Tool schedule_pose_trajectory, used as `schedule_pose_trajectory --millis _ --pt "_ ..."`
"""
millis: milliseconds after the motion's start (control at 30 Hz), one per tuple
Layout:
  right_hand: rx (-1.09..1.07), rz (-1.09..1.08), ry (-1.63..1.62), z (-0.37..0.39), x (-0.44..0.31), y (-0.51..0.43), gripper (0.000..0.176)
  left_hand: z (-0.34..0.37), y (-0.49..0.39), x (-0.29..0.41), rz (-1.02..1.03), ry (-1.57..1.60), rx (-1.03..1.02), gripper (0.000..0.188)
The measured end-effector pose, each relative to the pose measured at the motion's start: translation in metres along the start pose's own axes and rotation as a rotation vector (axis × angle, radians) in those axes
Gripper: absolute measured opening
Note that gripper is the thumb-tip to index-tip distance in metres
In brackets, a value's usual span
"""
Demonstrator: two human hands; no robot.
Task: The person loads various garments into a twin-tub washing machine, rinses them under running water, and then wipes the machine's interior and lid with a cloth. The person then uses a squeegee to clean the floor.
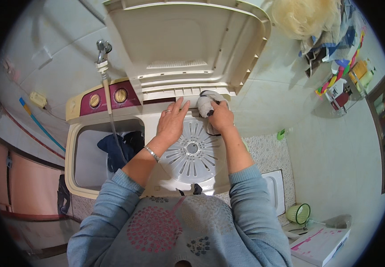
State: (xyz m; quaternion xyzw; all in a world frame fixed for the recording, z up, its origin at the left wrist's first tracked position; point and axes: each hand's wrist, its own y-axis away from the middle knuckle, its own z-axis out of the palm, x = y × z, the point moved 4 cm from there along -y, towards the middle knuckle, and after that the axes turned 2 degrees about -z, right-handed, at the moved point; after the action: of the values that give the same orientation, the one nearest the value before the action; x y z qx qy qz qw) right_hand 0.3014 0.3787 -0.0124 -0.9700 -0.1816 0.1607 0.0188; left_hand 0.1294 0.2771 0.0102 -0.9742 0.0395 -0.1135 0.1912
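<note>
A twin-tub washing machine (pixel 149 147) stands before me with its cream lid (pixel 185 43) raised. My right hand (pixel 222 116) grips a bunched light grey cloth with dark edging (pixel 206 106) at the back right of the machine top. Part of that cloth hangs below the hand, and the fingers hide some of it. Over the rear edge of the round slotted spin-tub cover (pixel 192 167), my left hand (pixel 172 122) is stretched out with nothing in it. Dark blue clothes (pixel 112 150) lie in the wash tub (pixel 89 163) on the left.
A tap (pixel 103 50) feeds a pale hose (pixel 107 93) that hangs over the wash tub. Two knobs (pixel 120 95) sit on the maroon panel. At right are a wall rack of bottles (pixel 342 90), a squat toilet (pixel 274 190), a green basket (pixel 298 213) and a white box (pixel 321 245).
</note>
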Motion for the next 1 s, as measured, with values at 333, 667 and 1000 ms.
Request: schedule_pose_trajectory --millis 333,667,1000 --pt "0.059 0.095 0.125 -0.032 0.024 0.002 0.032 0.009 -0.010 0.004 -0.017 -0.125 -0.047 0.069" --pt "-0.004 0.239 0.048 -0.033 0.037 0.000 0.042 0.008 -0.010 0.007 0.012 -0.128 -0.017 0.069" --pt "-0.020 0.070 0.086 -0.016 -0.009 -0.007 0.048 0.005 -0.012 0.011 -0.025 -0.161 -0.061 0.065"
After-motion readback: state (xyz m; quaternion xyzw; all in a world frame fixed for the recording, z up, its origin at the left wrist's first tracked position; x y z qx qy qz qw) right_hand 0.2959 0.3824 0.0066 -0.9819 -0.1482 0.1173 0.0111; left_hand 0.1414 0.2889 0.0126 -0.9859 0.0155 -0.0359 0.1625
